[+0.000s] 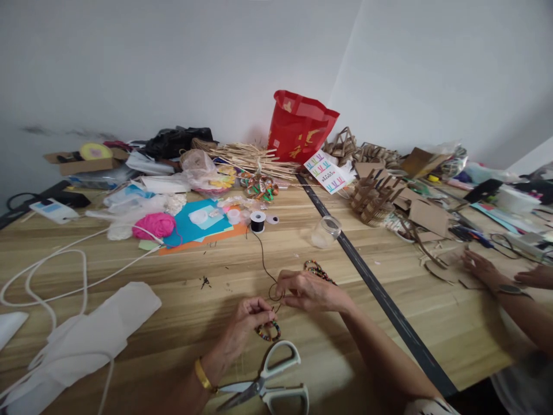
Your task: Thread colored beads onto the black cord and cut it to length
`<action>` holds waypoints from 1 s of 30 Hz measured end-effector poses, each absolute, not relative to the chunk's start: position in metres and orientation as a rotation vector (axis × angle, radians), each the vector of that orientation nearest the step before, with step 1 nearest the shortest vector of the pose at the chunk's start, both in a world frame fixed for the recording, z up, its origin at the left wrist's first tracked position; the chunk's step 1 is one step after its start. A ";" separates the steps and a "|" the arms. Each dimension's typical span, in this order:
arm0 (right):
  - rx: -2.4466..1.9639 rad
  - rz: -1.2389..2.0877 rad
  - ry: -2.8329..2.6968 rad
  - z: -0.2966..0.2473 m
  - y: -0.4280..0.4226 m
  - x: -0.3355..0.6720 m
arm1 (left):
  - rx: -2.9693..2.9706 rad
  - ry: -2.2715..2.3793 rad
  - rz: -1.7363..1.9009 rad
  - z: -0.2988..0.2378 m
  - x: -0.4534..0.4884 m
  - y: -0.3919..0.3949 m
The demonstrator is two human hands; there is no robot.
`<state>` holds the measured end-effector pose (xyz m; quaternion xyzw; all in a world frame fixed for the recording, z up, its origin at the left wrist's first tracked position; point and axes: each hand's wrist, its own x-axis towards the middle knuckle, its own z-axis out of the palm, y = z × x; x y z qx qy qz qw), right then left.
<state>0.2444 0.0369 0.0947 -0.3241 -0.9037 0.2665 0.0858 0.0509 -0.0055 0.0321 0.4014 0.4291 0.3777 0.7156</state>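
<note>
My left hand [254, 316] pinches a small bracelet of multicoloured beads [269, 335], which hangs below the fingertips. Just to its right, my right hand [299, 289] has its fingers closed on a thin black cord [263, 253]. That cord runs back across the wood to a spool [258, 221] of black cord and makes a small loop by my fingers. More beaded bracelets [317, 268] lie behind my right hand. White-handled scissors [270, 380] rest partly open in front of me, blades close to my left wrist. A clear jar [326, 231] stands beyond my right hand.
White cable [84, 271] and white sheets [99, 323] lie at the left. Pink yarn [154, 225] rests by blue paper [188, 216]. A red bag [300, 127], wooden sticks [248, 158] and woven baskets [374, 196] line the back. Another person's hands [481, 268] work at the right.
</note>
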 end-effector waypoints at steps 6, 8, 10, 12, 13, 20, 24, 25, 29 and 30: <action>-1.151 0.730 -2.560 0.099 0.030 0.240 | 0.885 0.980 0.880 0.026 0.053 -0.004; -1.113 0.811 -2.542 0.095 0.027 0.235 | 0.892 0.985 0.896 0.023 0.053 -0.002; -1.092 0.899 -2.535 0.089 0.026 0.230 | 0.889 0.991 0.912 0.021 0.053 -0.001; -1.046 0.962 -2.530 0.084 0.025 0.227 | 0.882 0.989 0.939 0.020 0.053 0.000; -1.031 0.976 -2.526 0.083 0.025 0.225 | 0.879 0.986 0.948 0.020 0.053 0.000; -1.096 0.888 -2.565 0.084 0.025 0.224 | 0.857 0.981 0.941 0.027 0.054 -0.005; -1.085 0.781 -2.649 0.085 0.028 0.228 | 0.831 0.959 0.915 0.026 0.054 -0.005; -1.066 0.765 -2.670 0.084 0.030 0.230 | 0.823 0.956 0.911 0.025 0.054 -0.005; -1.040 0.727 -2.735 0.082 0.033 0.235 | 0.823 0.955 0.918 0.023 0.054 -0.005; -1.053 0.715 -2.755 0.082 0.034 0.236 | 0.831 0.957 0.919 0.022 0.054 -0.005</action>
